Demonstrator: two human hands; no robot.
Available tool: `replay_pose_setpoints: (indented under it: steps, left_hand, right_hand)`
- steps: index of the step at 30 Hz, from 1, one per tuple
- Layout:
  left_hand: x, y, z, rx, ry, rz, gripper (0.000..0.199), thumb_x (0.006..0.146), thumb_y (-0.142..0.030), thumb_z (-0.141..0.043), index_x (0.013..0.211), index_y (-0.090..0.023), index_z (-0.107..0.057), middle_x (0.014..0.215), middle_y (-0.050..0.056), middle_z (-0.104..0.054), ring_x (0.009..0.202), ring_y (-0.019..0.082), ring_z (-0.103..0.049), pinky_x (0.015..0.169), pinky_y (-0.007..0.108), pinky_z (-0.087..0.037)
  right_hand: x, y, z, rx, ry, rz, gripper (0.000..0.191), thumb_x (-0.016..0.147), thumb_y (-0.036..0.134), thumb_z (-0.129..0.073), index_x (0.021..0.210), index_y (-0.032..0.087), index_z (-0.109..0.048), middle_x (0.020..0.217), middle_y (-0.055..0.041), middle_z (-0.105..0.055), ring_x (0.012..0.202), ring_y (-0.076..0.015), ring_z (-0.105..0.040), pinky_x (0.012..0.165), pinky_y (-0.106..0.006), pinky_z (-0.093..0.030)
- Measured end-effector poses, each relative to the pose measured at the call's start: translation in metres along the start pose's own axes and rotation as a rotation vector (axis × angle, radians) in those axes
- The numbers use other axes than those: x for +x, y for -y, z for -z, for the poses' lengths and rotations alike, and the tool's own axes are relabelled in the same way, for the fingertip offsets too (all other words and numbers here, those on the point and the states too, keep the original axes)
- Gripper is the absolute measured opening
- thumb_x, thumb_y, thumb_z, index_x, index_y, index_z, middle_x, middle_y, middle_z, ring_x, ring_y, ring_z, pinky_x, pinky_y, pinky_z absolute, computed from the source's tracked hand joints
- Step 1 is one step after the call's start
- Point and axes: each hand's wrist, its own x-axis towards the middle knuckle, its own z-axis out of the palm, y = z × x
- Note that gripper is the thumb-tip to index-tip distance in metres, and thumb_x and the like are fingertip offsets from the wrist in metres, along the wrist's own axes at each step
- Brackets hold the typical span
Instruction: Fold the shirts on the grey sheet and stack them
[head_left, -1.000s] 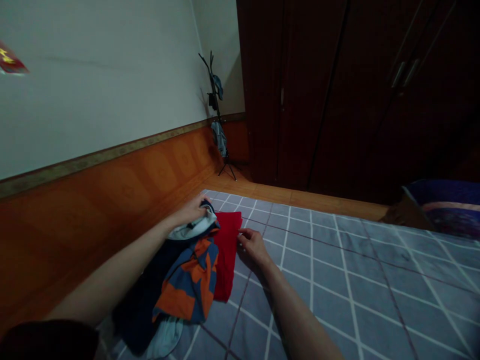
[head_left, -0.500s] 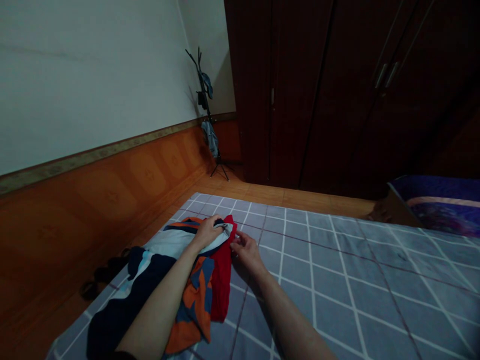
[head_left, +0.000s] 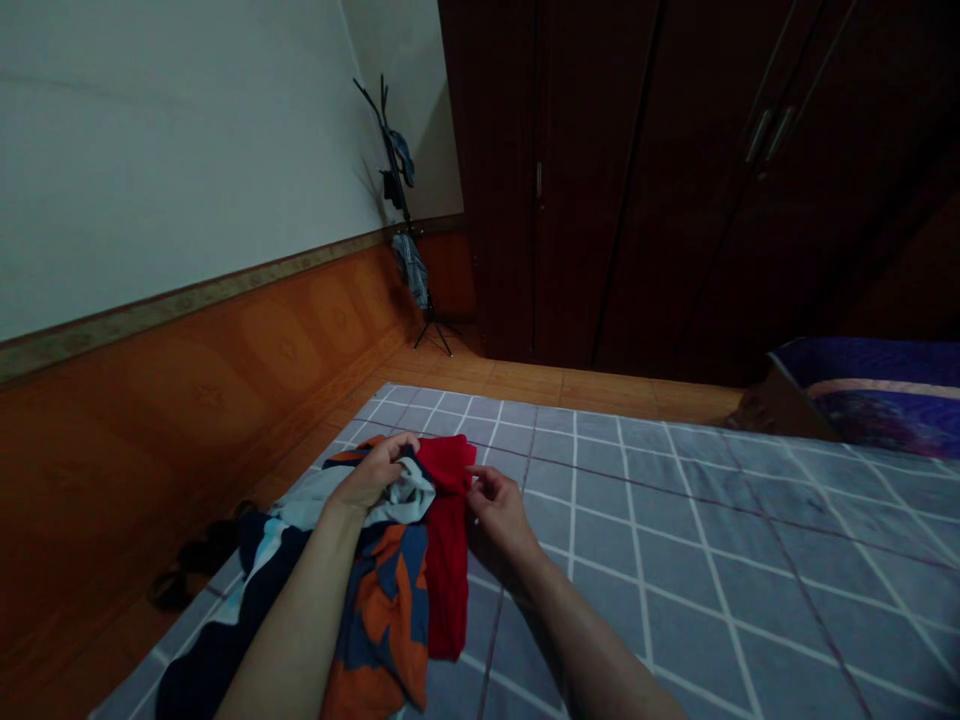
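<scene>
A pile of clothes lies at the left of the grey checked bed. In it are a red garment, an orange and blue-grey garment, and a light grey and navy one. My left hand is closed on the bunched light grey cloth at the pile's top. My right hand pinches the right edge of the red garment, thumb and fingertips together.
Dark wardrobes stand beyond the bed. A black coat rack with hanging items is in the corner. Dark shoes lie on the floor at the left. A purple cover shows at the right.
My left hand has moved left with the light grey cloth, and more of the red garment's upper part shows. My right hand stays by the red edge.
</scene>
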Motion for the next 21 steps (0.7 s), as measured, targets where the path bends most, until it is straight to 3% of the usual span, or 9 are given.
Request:
replay_pose_setpoints:
  steps: [5,10,13,15,17,21]
  left_hand:
    - [-0.020,-0.017,0.002,-0.197,0.078,-0.033,0.030,0.057,-0.028,-0.066,0.062,-0.019,-0.038,0.058,-0.006,-0.044,0.049,0.007,-0.040,0.048,0.018,-0.033]
    - [-0.028,-0.030,-0.017,-0.222,0.251,-0.020,0.030,0.055,-0.026,-0.070,0.056,-0.017,-0.041,0.057,-0.004,-0.047,0.050,0.009,-0.042,0.048,0.020,-0.033]
    - [-0.029,-0.038,-0.021,-0.180,0.352,-0.003,0.023,0.053,-0.017,-0.072,0.059,-0.015,-0.049,0.060,-0.003,-0.050,0.053,0.009,-0.043,0.050,0.019,-0.033]
    - [-0.032,-0.043,-0.016,-0.141,0.351,-0.015,0.022,0.054,-0.014,-0.071,0.062,-0.015,-0.051,0.063,-0.003,-0.050,0.056,0.009,-0.042,0.052,0.019,-0.032]
    - [-0.036,-0.049,-0.006,-0.086,0.287,-0.046,0.020,0.056,-0.014,-0.069,0.065,-0.015,-0.050,0.066,-0.004,-0.048,0.057,0.008,-0.041,0.053,0.018,-0.031]
    - [-0.046,-0.064,0.010,0.089,0.200,-0.078,0.017,0.061,-0.022,-0.063,0.065,-0.017,-0.047,0.066,-0.004,-0.044,0.057,0.009,-0.039,0.054,0.020,-0.032]
  right_hand:
    - [0.004,0.014,0.004,0.130,0.017,-0.032,0.044,0.068,0.028,-0.057,0.111,0.015,-0.062,0.086,-0.0040,-0.064,0.058,-0.0113,-0.053,0.049,-0.022,-0.042]
    - [-0.014,0.040,-0.011,0.289,0.162,-0.011,0.058,0.064,0.017,-0.063,0.122,0.024,-0.059,0.081,0.0009,-0.063,0.067,-0.0115,-0.055,0.057,-0.021,-0.045]
    - [-0.016,0.042,-0.017,0.256,0.200,0.036,0.033,0.065,0.020,-0.064,0.097,0.020,-0.071,0.081,-0.0014,-0.066,0.068,-0.0132,-0.058,0.059,-0.023,-0.047]
    - [-0.011,0.041,-0.015,0.213,0.113,0.047,0.016,0.069,0.026,-0.061,0.078,0.017,-0.071,0.070,-0.0019,-0.064,0.061,-0.0132,-0.056,0.055,-0.024,-0.046]
    - [-0.005,0.043,-0.007,0.184,0.013,0.068,0.014,0.071,0.028,-0.060,0.069,0.018,-0.069,0.067,-0.0017,-0.062,0.061,-0.0135,-0.056,0.055,-0.024,-0.045]
    - [-0.004,0.068,0.003,0.157,-0.075,0.183,0.011,0.070,0.028,-0.065,0.068,0.018,-0.067,0.094,-0.0066,-0.065,0.076,-0.0151,-0.060,0.057,-0.023,-0.046]
